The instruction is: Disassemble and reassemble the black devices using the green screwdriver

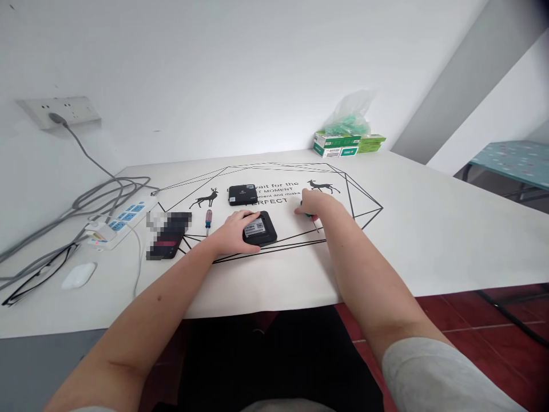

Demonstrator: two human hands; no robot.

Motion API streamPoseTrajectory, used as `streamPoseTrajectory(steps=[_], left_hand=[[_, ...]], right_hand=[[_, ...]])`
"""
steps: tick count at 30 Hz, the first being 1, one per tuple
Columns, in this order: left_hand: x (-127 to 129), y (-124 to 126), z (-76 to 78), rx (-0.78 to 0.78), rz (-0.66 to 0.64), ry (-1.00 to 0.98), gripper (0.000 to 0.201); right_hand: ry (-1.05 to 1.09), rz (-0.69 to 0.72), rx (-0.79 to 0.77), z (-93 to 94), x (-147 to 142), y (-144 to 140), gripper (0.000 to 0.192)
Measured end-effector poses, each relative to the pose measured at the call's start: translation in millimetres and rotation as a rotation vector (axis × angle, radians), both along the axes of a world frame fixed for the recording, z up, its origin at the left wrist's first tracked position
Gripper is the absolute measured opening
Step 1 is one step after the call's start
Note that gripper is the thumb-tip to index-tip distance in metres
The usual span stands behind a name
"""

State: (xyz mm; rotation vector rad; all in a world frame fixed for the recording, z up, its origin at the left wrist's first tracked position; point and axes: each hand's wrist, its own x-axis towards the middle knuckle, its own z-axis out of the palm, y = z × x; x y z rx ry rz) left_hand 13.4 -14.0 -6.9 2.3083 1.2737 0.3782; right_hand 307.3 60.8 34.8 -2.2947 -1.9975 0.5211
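Observation:
My left hand (237,231) grips a flat black square device (268,226) by its left side, thumb along the near edge and fingers over the top. A white printed label faces up on this device. Farther back lies a second black box (242,195) with small stickers. My right hand (316,203) is low over the table, its fingers closed around a screwdriver (315,218) with a green and red handle. The metal shaft points toward me; the hand hides much of the handle. Left of my left hand lies another screwdriver (208,219) with a clear reddish and blue handle.
A phone (169,234), partly pixelated, lies left beside a power strip (124,220) with grey cables. Glasses (40,274) and a white earbud case (79,275) are near the left edge. Green-and-white boxes (337,144) under a plastic bag (350,114) stand against the wall.

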Motion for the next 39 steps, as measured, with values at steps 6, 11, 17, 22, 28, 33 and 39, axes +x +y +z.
streamPoseTrajectory(steps=[6, 11, 17, 22, 28, 33, 39], left_hand=[[-1, 6, -6.2, 0.000, -0.039, 0.033, 0.110], [0, 6, -5.9, 0.012, -0.026, 0.054, 0.109], [1, 8, -7.4, 0.015, -0.011, 0.043, 0.109], [1, 7, -6.2, -0.001, -0.006, 0.048, 0.111], [-1, 7, -2.7, -0.029, -0.016, 0.065, 0.114], [-7, 9, -3.4, -0.055, 0.010, 0.174, 0.133], [-11, 12, -3.6, -0.064, 0.028, 0.246, 0.144]], right_hand=[[0.216, 0.088, 0.142, -6.4, -20, 5, 0.065], [0.649, 0.220, 0.516, 0.3, -48, -10, 0.059], [0.566, 0.412, 0.713, -0.5, -66, -24, 0.058], [0.525, 0.462, 0.712, -6.6, -66, -23, 0.059], [0.619, 0.503, 0.790, -5.3, -69, -25, 0.045], [0.802, 0.437, 0.836, -3.1, -71, -23, 0.028], [1.101, 0.487, 0.739, -7.0, -67, -18, 0.028]])
